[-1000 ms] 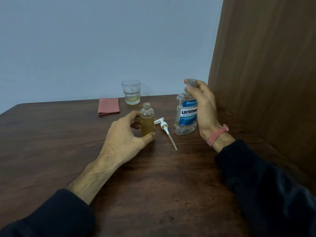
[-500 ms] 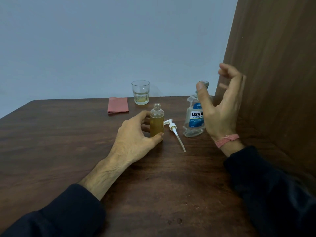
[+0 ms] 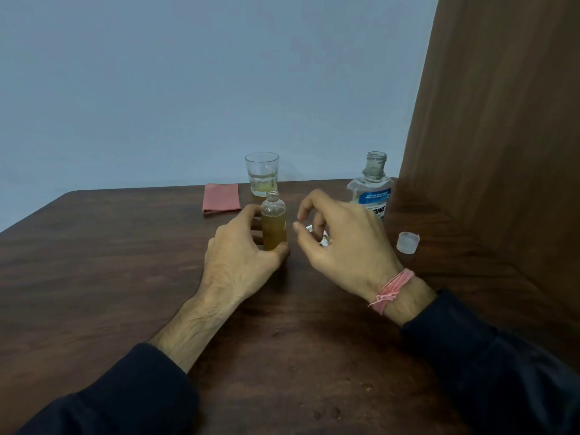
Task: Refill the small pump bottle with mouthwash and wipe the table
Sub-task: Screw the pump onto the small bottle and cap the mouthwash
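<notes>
Head view: left hand (image 3: 241, 252) gripped the upright small clear amber-filled bottle (image 3: 274, 223) on the dark wooden worktop (image 3: 94, 277); right hand (image 3: 342, 246), fingers loosely curled and empty, hovered just right, over the mostly hidden white pump (image 3: 324, 240).

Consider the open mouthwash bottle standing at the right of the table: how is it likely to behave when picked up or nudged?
The mouthwash bottle looks nearly empty, so probably light and easily tipped. Its cap lies apart on the table, so any remaining liquid could spill if tilted. The clear walls look like smooth plastic, perhaps slightly slippery and squeezable.
</notes>
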The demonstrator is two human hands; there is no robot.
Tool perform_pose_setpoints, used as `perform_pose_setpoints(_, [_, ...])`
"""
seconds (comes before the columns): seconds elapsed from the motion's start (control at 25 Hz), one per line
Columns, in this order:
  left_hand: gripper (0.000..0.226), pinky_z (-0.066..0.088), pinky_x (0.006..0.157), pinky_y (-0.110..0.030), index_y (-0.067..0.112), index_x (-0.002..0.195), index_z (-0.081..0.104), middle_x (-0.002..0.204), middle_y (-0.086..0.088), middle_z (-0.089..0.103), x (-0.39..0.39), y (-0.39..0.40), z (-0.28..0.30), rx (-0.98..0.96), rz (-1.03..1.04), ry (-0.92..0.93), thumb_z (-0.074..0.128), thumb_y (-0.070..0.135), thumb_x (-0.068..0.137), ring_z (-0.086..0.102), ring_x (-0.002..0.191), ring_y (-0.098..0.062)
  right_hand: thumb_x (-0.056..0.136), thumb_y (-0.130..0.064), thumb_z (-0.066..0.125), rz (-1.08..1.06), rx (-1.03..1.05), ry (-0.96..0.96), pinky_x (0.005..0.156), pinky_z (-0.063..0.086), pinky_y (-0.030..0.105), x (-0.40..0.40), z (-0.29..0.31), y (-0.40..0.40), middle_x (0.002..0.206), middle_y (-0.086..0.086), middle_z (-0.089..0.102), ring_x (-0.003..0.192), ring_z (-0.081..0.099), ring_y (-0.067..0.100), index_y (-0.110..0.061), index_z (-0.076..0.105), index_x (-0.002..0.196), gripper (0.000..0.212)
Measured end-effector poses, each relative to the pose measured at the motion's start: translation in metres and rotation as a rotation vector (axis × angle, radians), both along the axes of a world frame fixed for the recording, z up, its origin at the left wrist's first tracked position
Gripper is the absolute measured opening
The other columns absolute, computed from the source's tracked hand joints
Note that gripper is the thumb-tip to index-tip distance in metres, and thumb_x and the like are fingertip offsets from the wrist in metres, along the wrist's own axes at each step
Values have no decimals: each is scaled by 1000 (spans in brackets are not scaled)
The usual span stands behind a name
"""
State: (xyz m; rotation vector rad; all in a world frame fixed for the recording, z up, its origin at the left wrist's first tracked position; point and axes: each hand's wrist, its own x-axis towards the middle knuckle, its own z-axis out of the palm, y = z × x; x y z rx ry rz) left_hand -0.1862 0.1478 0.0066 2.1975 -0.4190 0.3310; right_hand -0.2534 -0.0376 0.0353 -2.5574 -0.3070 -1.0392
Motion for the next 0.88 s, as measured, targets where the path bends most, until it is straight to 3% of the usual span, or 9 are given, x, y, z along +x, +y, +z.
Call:
perform_pose_setpoints(0.2, [71,62,98,-33,44,136,65,117,23,79,-1,-1,1,10,20,5,78,66,69,77,99,3,102,-58,55,-149,-192,255,86,55,38,2,-6,3,115,-15,63,100,67,16,-36,65,128,36])
perform_pose_setpoints(0.4, [66,63,101,-35,51,129,66,111,28,79,-1,-2,0,-7,18,23,74,67,65,77,97,7,106,-55,50,-245,-286,435,101,55,50,5,-12,6,159,-6,49,130,64,29,-36,49,156,53])
perform_pose_setpoints(0.52, [58,64,100,-38,54,121,64,105,30,79,-4,-6,-1,-3,9,15,74,65,65,77,95,8,107,-53,48,-308,-305,481,100,55,49,6,-12,4,156,-1,53,129,64,31,-33,52,153,51])
perform_pose_setpoints(0.64, [51,65,100,-42,52,119,66,103,30,79,-4,-7,0,-7,3,5,73,69,71,77,96,6,107,-51,48,-316,-306,513,89,53,43,8,-14,3,130,-2,67,115,67,28,-31,60,139,39])
perform_pose_setpoints(0.88, [51,68,98,-42,47,122,71,106,27,80,-4,-5,0,-63,5,-17,73,76,81,78,98,4,102,-38,66,-256,-196,451,86,53,41,8,-13,1,119,-11,67,114,66,23,-47,65,131,31])
